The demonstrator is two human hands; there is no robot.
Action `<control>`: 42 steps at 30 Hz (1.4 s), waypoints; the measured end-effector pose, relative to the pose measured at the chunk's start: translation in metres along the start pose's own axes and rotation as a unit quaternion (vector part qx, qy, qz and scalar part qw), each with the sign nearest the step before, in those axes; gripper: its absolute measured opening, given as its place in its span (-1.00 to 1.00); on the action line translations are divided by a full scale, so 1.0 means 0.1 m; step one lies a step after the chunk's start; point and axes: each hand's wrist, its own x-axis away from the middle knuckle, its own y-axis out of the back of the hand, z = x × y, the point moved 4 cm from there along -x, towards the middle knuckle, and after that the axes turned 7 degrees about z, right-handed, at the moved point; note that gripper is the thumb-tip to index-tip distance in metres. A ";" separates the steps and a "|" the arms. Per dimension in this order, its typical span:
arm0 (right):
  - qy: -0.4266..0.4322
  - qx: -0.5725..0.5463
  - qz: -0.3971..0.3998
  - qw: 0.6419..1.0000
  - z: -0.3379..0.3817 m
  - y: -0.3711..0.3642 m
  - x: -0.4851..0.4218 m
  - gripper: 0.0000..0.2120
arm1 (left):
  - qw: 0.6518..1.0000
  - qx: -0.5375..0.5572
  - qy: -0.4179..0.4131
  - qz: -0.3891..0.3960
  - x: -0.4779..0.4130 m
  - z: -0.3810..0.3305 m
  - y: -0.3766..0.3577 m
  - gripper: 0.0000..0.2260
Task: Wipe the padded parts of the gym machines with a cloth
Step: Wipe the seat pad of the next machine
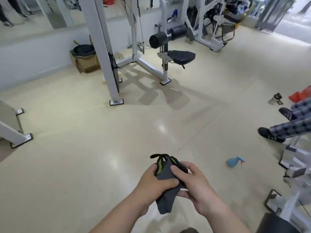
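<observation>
Left hand (156, 181) and right hand (196, 185), each grip clamped on the grey cloth (165, 205) bunched between them — soft, light, limp, likely best wadded in the palm. Well ahead stand the padded seat (182, 58) and roller pad (157, 40); a blue spray bottle (233, 162) lies to the right, off the path

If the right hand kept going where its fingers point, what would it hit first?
The right hand points leftward into the dark grey, lime-trimmed cloth it grips; just beyond, probably, the left hand.
</observation>
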 end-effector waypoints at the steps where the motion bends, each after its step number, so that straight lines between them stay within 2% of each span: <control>1: 0.000 -0.006 -0.024 1.000 0.15 0.10 -0.16 -0.64 | 1.000 -0.009 -0.002 0.009 -0.19 -0.17 -0.02 -0.58; 6: -0.002 -0.012 -0.087 0.996 1.12 0.64 -1.17 -0.76 | 0.998 0.046 0.002 0.053 -1.32 -1.00 -0.03 -0.55; 11: 0.012 0.020 -0.045 0.999 2.28 1.00 -2.22 -0.78 | 0.981 0.177 -0.015 0.078 -2.44 -1.69 -0.01 -0.52; 14: 0.006 0.036 -0.016 0.999 2.89 0.93 -2.78 -0.76 | 0.975 0.217 -0.015 0.039 -2.92 -2.13 0.12 -0.46; 17: 0.008 0.039 -0.007 0.999 3.47 0.79 -3.43 -0.73 | 0.976 0.216 0.006 -0.004 -3.47 -2.61 0.34 -0.49; 20: 0.011 0.043 -0.004 0.999 4.01 0.70 -4.15 -0.75 | 0.978 0.205 -0.009 -0.029 -4.16 -3.14 0.62 -0.57; 23: 0.008 0.042 -0.019 0.999 4.54 0.69 -4.89 -0.76 | 0.982 0.181 -0.029 -0.035 -4.96 -3.72 0.94 -0.65; 26: 0.015 0.036 -0.051 0.998 5.07 0.79 -5.45 -0.75 | 0.989 0.147 -0.025 -0.019 -5.73 -4.29 1.17 -0.60; 29: 0.022 0.038 -0.094 0.995 5.69 1.04 -5.99 -0.76 | 0.991 0.135 -0.008 -0.012 -6.50 -4.87 1.23 -0.56; 35: 0.010 0.072 -0.156 0.985 6.72 1.71 -6.99 -0.82 | 0.992 0.114 0.045 -0.006 -7.94 -5.72 1.07 -0.67; 42: 0.014 0.128 -0.135 0.982 7.64 2.47 -8.56 -0.78 | 0.988 0.111 0.059 -0.088 -9.59 -6.23 1.00 -0.74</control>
